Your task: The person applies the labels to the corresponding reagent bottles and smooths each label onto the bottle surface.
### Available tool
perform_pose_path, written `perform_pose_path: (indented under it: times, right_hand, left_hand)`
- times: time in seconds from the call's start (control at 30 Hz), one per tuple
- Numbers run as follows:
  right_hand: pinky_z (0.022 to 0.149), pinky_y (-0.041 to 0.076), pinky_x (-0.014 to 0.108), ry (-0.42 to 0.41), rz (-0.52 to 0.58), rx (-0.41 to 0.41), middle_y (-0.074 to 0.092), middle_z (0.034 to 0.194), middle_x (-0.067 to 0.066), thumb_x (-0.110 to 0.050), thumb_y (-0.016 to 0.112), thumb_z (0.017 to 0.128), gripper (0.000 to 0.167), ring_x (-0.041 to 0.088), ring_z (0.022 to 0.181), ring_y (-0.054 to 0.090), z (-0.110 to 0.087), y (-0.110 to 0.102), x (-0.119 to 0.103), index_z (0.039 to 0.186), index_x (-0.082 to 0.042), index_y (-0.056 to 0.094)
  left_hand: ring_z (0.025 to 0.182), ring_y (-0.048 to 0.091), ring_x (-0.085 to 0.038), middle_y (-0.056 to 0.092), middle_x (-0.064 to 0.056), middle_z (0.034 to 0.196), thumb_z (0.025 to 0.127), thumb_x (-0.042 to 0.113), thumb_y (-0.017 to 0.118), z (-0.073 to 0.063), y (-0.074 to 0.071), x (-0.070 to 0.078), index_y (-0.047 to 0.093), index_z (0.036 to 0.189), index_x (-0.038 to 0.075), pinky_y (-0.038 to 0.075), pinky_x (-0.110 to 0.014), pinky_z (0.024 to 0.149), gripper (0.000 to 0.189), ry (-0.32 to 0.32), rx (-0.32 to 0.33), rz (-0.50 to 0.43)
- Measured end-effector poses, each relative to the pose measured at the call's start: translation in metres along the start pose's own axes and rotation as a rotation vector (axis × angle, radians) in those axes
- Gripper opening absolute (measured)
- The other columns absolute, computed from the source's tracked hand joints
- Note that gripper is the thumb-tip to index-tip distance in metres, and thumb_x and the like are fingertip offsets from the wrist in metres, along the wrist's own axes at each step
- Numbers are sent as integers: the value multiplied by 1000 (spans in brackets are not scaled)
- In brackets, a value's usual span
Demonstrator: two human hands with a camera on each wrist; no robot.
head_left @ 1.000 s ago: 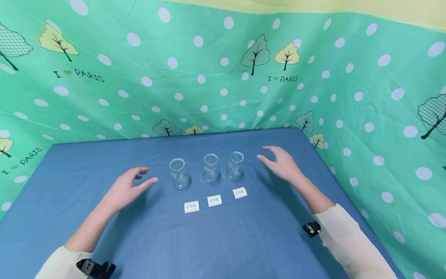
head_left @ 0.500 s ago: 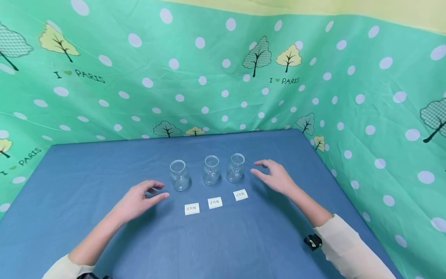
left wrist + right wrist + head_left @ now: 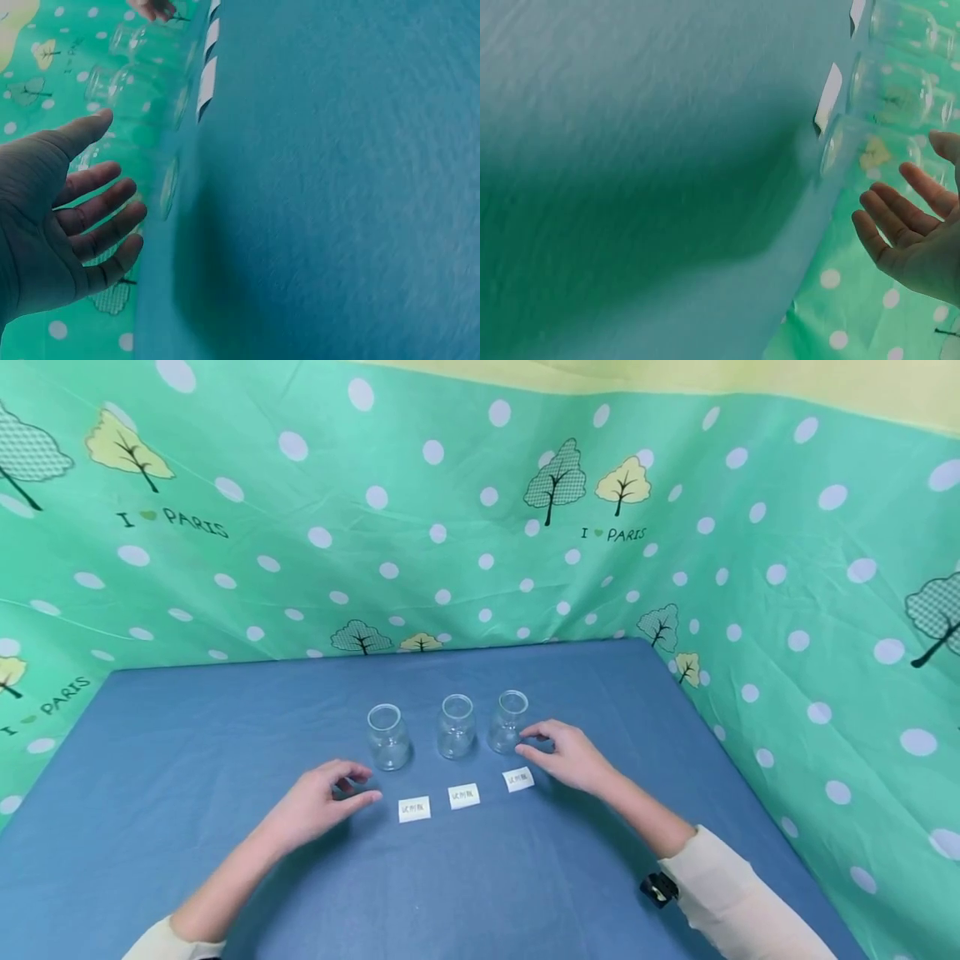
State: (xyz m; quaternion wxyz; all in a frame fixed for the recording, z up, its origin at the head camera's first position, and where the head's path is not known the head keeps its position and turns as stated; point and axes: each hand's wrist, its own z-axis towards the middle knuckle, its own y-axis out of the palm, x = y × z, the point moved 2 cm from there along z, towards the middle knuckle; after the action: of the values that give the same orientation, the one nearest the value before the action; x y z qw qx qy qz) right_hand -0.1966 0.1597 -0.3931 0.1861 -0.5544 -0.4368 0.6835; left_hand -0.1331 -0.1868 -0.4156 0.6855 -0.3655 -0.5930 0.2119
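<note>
My left hand [image 3: 318, 802]'s around 10:30, fingers loosely spread, nothing in it. Three paper labels [image 3: 463, 796] at 12. My right hand [image 3: 568, 760] at 1 is half-open, gripping nothing; can't tell if it's touching glass. Three jars [image 3: 455, 737] behind the labels, upright, none lifted yet. Both hands are closer to them than a second ago.

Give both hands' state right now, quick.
Left hand: open, holding nothing.
Right hand: open, holding nothing, near the rightmost jar.
</note>
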Motion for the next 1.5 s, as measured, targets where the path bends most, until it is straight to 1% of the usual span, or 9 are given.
perform_pose_path:
  times: [0.17,0.3,0.43,0.53,0.73,0.87,1.0,1.3,1.5]
  right_hand:
    - [81,49,37,-25,-9,-39,64,111,3,-34,61,90,33,22,103,60,0,11,-10,114,-11,65]
    - [80,49,34,-47,-18,-56,65,110,2,-33,62,89,33,20,100,61,0,19,-17,114,-11,66]
    - [82,50,34,-91,-17,-78,66,108,3,-31,63,89,31,18,99,61,1,28,-24,112,-10,66]
    - [84,50,35,-137,-31,-91,66,106,3,-31,63,89,30,17,98,61,3,36,-31,110,-11,67]
    - [86,49,31,-249,-124,-114,67,104,0,-33,64,88,30,13,98,61,5,54,-46,108,-12,67]
    - [87,49,31,-291,-167,-137,66,105,0,-34,64,88,29,13,100,61,7,64,-56,108,-13,67]
    - [89,48,30,-334,-204,-148,66,104,-1,-34,65,87,28,13,101,60,9,73,-62,108,-15,67]
    - [88,47,27,-368,-247,-168,67,103,-1,-32,67,85,28,13,100,60,15,85,-74,107,-15,66]
    - [81,48,25,-373,-344,-194,65,99,-4,-37,66,85,30,10,95,59,17,94,-82,108,-18,67]
  left_hand:
    - [80,57,-9,65,1,95,82,38,70,1,12,1,67,102,13,48,-26,68,32,54,-19,23]
    - [76,55,-6,63,4,88,80,34,73,2,19,2,67,98,13,47,-24,68,28,99,-10,61]
    - [73,52,-5,62,4,86,78,30,74,1,24,4,67,95,12,45,-23,66,26,148,3,85]
    - [69,49,-5,61,4,82,77,28,75,2,26,7,67,94,12,42,-21,63,25,166,-2,83]
    - [68,47,-5,58,4,80,76,27,76,3,31,11,66,94,11,41,-22,62,26,156,-43,94]
    - [71,50,-6,57,5,80,76,27,76,4,34,12,67,93,11,43,-25,65,26,163,-55,130]
    - [71,50,-7,57,5,79,76,27,76,4,36,12,67,93,12,43,-26,64,25,167,-68,157]
    - [69,47,-7,54,5,77,76,24,76,7,39,13,66,92,11,41,-25,63,23,157,-70,183]
    - [67,45,-6,53,6,76,76,24,76,7,40,13,66,92,11,40,-24,61,23,157,-71,192]
